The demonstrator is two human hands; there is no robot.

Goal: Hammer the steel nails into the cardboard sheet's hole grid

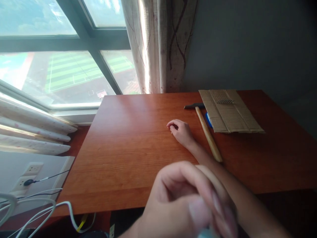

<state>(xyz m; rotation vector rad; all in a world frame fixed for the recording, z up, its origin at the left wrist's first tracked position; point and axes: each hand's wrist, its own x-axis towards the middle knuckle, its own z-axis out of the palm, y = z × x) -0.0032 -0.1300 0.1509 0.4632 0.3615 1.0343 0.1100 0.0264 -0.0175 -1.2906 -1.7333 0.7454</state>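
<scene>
Close to the camera, my left hand (185, 201) is curled with the thumb against the fingers. A bit of something pale teal (206, 233) shows beneath it at the bottom edge, too cut off to name. Farther out, my right hand (182, 132) rests low over the wooden table (119, 148), thumb and fingers closed in a pinch. A tiny pale tip (171, 133) shows below those fingers; its kind is unclear. Just right of that hand lies a hammer (209, 135) with a wooden handle and dark head, the head partly covered by cardboard.
A cardboard sheet (230, 115) lies at the table's right rear, bearing a small ridged brown patch (221, 97). Something blue (209, 119) peeks out from under it. Curtains (158, 46) and a window stand behind; white cables (66, 205) hang at the lower left near wall sockets (34, 169).
</scene>
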